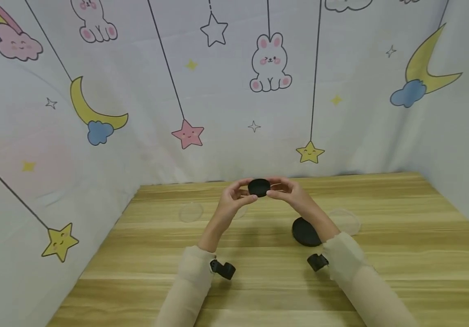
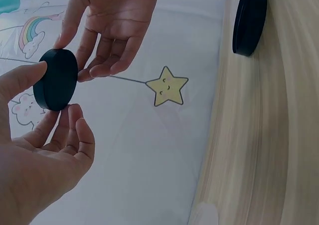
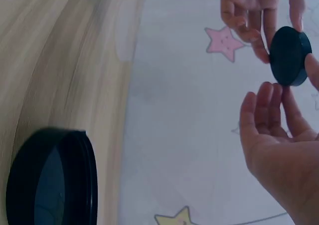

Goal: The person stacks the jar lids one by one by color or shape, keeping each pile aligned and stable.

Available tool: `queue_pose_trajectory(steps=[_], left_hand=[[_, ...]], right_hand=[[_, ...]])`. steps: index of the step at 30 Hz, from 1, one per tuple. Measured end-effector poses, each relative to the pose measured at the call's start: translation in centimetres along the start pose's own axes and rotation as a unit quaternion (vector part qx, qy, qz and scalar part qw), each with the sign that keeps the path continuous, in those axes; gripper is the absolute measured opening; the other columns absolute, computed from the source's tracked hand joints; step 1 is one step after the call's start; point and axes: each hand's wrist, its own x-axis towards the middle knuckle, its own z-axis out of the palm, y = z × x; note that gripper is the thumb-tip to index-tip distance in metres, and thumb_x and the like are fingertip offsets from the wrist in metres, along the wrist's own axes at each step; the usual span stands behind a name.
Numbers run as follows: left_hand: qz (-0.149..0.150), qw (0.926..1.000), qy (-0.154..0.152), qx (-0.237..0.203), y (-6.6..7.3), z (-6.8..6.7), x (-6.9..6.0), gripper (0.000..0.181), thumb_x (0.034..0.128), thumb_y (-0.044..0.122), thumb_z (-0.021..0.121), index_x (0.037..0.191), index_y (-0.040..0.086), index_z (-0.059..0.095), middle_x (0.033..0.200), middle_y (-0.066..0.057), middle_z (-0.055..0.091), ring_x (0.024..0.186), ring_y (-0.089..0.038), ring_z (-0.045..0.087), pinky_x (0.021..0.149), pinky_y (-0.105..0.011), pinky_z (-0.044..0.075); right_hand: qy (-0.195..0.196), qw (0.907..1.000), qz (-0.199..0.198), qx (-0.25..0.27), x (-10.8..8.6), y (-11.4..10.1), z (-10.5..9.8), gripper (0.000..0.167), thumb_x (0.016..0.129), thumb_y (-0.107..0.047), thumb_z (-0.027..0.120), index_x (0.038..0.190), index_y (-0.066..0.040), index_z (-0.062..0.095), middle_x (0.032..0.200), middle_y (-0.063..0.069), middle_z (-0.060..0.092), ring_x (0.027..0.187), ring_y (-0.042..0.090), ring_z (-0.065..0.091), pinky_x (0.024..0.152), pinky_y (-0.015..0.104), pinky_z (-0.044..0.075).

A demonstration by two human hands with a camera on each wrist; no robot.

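A small round black disc-shaped piece [image 1: 259, 188] is held up above the far part of the table between both hands. My left hand [image 1: 232, 200] pinches its left edge with thumb and fingers, and my right hand [image 1: 293, 195] pinches its right edge. In the left wrist view the black piece [image 2: 56, 80] stands on edge between the left hand [image 2: 47, 155] and the other hand [image 2: 112, 23]. The right wrist view shows the same piece [image 3: 289, 56] gripped at its rim, with the right hand [image 3: 279, 135] below it.
On the wooden table [image 1: 259, 290] a larger round black piece [image 1: 306, 231] lies beside my right forearm. Clear round discs lie near it [image 1: 346, 221] and at the left [image 1: 191, 212]; another shows partly behind my left hand. A patterned cloth [image 1: 226, 100] hangs behind the table.
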Motion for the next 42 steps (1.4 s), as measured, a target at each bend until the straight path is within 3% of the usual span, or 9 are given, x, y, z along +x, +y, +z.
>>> queue_pose_trajectory(steps=[8, 16, 24, 29, 33, 38, 42], left_hand=[[0.03, 0.999, -0.011, -0.032, -0.7, 5.2, 1.5, 0.048, 0.0872, -0.006, 0.063, 0.133, -0.008, 0.05, 0.109, -0.004, 0.059, 0.085, -0.004, 0.057, 0.077, -0.018, 0.051], [0.027, 0.9987, -0.03, -0.032, -1.2, 8.2, 1.6, 0.048, 0.0864, -0.007, 0.065, 0.132, -0.006, 0.052, 0.122, -0.022, 0.055, 0.083, -0.004, 0.056, 0.074, -0.016, 0.049], [0.003, 0.9981, -0.061, 0.0, -2.4, 9.7, 1.6, 0.053, 0.0857, -0.003, 0.068, 0.136, 0.0, 0.053, 0.132, -0.022, 0.052, 0.082, -0.001, 0.056, 0.072, -0.014, 0.048], [-0.006, 0.9981, -0.059, 0.016, -3.3, 10.0, 1.7, 0.052, 0.0849, -0.002, 0.07, 0.135, 0.003, 0.056, 0.133, -0.02, 0.054, 0.082, -0.001, 0.055, 0.071, -0.014, 0.048], [-0.012, 0.9978, -0.049, 0.043, -4.1, 10.2, 1.6, 0.052, 0.0831, 0.001, 0.072, 0.133, 0.005, 0.059, 0.131, -0.017, 0.058, 0.09, -0.008, 0.057, 0.075, -0.016, 0.048], [-0.027, 0.9948, -0.048, 0.086, -5.3, 10.4, 1.3, 0.049, 0.0825, 0.007, 0.075, 0.13, 0.009, 0.063, 0.13, -0.012, 0.061, 0.104, -0.025, 0.056, 0.081, -0.02, 0.046], [-0.046, 0.9923, -0.045, 0.106, -6.2, 10.4, 1.1, 0.049, 0.0803, 0.007, 0.078, 0.127, 0.01, 0.065, 0.128, -0.01, 0.063, 0.105, -0.022, 0.054, 0.084, -0.023, 0.046]], right_hand=[[0.014, 0.9991, -0.028, -0.029, -3.0, 0.8, -4.5, 0.046, 0.097, -0.018, 0.06, 0.138, 0.0, 0.05, 0.111, -0.019, 0.062, 0.101, 0.0, 0.061, 0.092, 0.026, 0.049], [0.006, 0.9984, -0.045, -0.034, -5.2, 1.4, -6.9, 0.041, 0.097, -0.014, 0.058, 0.136, -0.001, 0.052, 0.111, -0.019, 0.064, 0.101, -0.001, 0.062, 0.087, 0.019, 0.05], [-0.004, 0.9979, -0.03, -0.057, -7.4, 2.6, -8.4, 0.042, 0.098, -0.012, 0.058, 0.137, 0.0, 0.05, 0.115, -0.022, 0.062, 0.103, -0.004, 0.06, 0.086, 0.02, 0.051], [-0.018, 0.9977, -0.008, -0.065, -7.5, 3.1, -8.8, 0.045, 0.097, -0.015, 0.059, 0.137, 0.003, 0.048, 0.114, -0.023, 0.062, 0.104, -0.005, 0.059, 0.086, 0.02, 0.051], [-0.036, 0.9958, 0.014, -0.084, -7.5, 3.7, -9.2, 0.047, 0.096, -0.016, 0.062, 0.136, 0.003, 0.049, 0.118, -0.015, 0.062, 0.105, -0.007, 0.058, 0.086, 0.021, 0.052], [-0.055, 0.99, 0.041, -0.123, -7.5, 4.5, -9.6, 0.048, 0.094, -0.019, 0.065, 0.135, 0.001, 0.051, 0.129, 0.014, 0.059, 0.105, -0.009, 0.054, 0.086, 0.023, 0.052], [-0.065, 0.9845, 0.04, -0.158, -7.5, 5.2, -9.6, 0.046, 0.093, -0.02, 0.067, 0.132, 0.001, 0.054, 0.13, 0.023, 0.057, 0.103, -0.004, 0.053, 0.084, 0.025, 0.051]])
